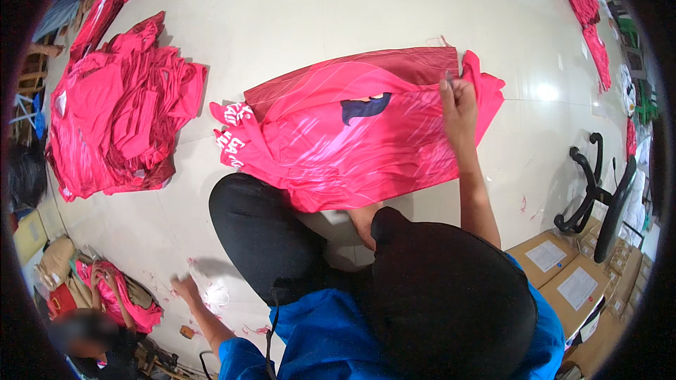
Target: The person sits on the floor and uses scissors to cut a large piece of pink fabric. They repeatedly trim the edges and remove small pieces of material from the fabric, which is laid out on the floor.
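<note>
A pink and dark-red printed shirt (394,141) lies spread on the floor before my knees, with a dark blue printed shape on it and white lettering at its left end. My right hand (459,105) is over the shirt's right part, fingers closed in a pinch. A small greyish tip shows at the fingers, too small to name. My left hand (185,287) is out to the lower left, away from the shirt, above the floor. Its fingers are curled closed, and whatever they may hold is hidden. Pink thread scraps (257,329) lie on the floor near it.
A big heap of pink garments (134,112) lies at the left; more garments (581,7) lie at the far right. Cardboard boxes (574,278) and a black chair base (588,186) are at my right. Another person (91,338) handles pink cloth (130,295) at the lower left.
</note>
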`<action>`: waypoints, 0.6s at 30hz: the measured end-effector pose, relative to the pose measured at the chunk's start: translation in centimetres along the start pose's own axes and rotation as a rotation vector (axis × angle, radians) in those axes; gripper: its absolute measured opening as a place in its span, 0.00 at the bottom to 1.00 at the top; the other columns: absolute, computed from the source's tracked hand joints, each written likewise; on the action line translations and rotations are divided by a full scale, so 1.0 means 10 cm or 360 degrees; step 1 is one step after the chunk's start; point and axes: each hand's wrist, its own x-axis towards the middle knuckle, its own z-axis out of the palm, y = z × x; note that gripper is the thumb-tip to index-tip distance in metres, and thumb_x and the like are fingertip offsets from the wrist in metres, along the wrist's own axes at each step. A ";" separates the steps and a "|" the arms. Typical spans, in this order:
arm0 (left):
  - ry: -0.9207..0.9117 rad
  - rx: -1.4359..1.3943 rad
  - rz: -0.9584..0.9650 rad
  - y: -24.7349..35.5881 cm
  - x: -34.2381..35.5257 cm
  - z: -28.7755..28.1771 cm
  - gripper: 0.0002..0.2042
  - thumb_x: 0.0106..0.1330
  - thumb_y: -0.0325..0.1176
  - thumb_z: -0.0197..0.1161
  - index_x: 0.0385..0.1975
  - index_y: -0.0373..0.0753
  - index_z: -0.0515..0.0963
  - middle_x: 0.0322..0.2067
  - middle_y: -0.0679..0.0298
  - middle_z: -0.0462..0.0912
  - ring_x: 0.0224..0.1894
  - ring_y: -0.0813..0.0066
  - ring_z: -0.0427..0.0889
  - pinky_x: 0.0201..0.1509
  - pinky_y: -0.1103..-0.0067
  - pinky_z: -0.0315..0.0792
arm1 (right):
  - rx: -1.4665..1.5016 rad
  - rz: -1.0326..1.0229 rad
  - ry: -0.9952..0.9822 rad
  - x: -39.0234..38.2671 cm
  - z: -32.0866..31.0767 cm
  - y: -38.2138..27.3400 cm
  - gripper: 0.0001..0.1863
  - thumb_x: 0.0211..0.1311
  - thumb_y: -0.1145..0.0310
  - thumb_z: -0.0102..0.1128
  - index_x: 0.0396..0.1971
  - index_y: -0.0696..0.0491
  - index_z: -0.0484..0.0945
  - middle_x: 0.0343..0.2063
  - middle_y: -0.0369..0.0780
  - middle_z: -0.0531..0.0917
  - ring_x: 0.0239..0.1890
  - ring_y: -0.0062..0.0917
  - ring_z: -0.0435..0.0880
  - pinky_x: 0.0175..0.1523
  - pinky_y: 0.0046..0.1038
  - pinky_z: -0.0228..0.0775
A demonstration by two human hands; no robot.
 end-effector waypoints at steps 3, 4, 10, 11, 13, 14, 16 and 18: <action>-0.0577 0.0021 -0.0599 0.19 -0.49 0.39 0.37 0.64 0.29 0.74 0.74 0.25 0.68 0.66 0.36 0.80 0.65 0.43 0.83 0.71 0.60 0.76 | -0.0535 0.0003 0.0111 0.52 -0.40 -0.04 0.19 0.72 0.58 0.76 0.43 0.59 0.83 0.28 0.36 0.81 0.30 0.21 0.77 0.37 0.28 0.71; -0.0365 0.0011 -0.0568 0.10 -0.58 0.19 0.36 0.66 0.29 0.73 0.74 0.25 0.67 0.66 0.36 0.80 0.65 0.44 0.83 0.71 0.60 0.77 | -0.0523 0.0030 0.0044 0.68 -0.13 0.01 0.20 0.69 0.57 0.78 0.43 0.59 0.83 0.29 0.38 0.83 0.30 0.23 0.79 0.37 0.30 0.72; -0.0072 -0.0996 0.0432 2.14 0.12 0.77 0.25 0.83 0.32 0.63 0.74 0.30 0.68 0.69 0.45 0.78 0.68 0.56 0.82 0.72 0.63 0.75 | -0.0886 0.0084 0.0155 1.34 -0.19 0.70 0.25 0.59 0.54 0.83 0.42 0.61 0.86 0.32 0.48 0.90 0.36 0.43 0.89 0.45 0.43 0.79; -0.0126 -0.1120 0.0655 2.86 0.09 0.75 0.23 0.84 0.31 0.62 0.74 0.33 0.70 0.69 0.49 0.79 0.68 0.57 0.82 0.72 0.63 0.75 | -0.0911 0.0118 0.0131 1.37 -0.26 0.78 0.25 0.60 0.53 0.82 0.41 0.61 0.86 0.31 0.49 0.89 0.36 0.43 0.90 0.45 0.43 0.79; -0.0355 -0.0954 0.0909 4.21 -0.25 0.43 0.22 0.84 0.35 0.62 0.72 0.35 0.73 0.66 0.51 0.82 0.67 0.60 0.82 0.69 0.63 0.77 | -0.0922 0.0145 0.0117 1.32 -0.29 0.82 0.26 0.61 0.51 0.81 0.39 0.61 0.85 0.30 0.50 0.89 0.35 0.44 0.89 0.44 0.44 0.78; -0.0521 -0.0862 0.0958 4.70 -0.46 0.21 0.25 0.82 0.43 0.65 0.72 0.36 0.74 0.64 0.47 0.83 0.67 0.56 0.83 0.69 0.64 0.77 | -0.0905 0.0124 0.0122 1.21 -0.23 0.75 0.26 0.62 0.50 0.80 0.38 0.61 0.85 0.29 0.50 0.88 0.34 0.45 0.89 0.43 0.44 0.78; -0.0923 -0.0645 0.0911 5.33 -0.70 0.20 0.32 0.79 0.50 0.67 0.74 0.35 0.70 0.65 0.41 0.82 0.66 0.49 0.83 0.69 0.60 0.77 | -0.0911 0.0062 0.0078 1.04 -0.23 0.69 0.28 0.63 0.48 0.79 0.38 0.61 0.84 0.30 0.52 0.88 0.36 0.49 0.88 0.43 0.46 0.77; -0.0654 -0.0232 0.1116 5.55 -0.89 0.70 0.40 0.74 0.51 0.72 0.76 0.33 0.64 0.65 0.35 0.80 0.65 0.40 0.83 0.69 0.55 0.76 | -0.0950 -0.0022 -0.0044 0.92 -0.27 0.73 0.28 0.64 0.46 0.78 0.40 0.61 0.85 0.33 0.55 0.88 0.39 0.55 0.88 0.44 0.50 0.77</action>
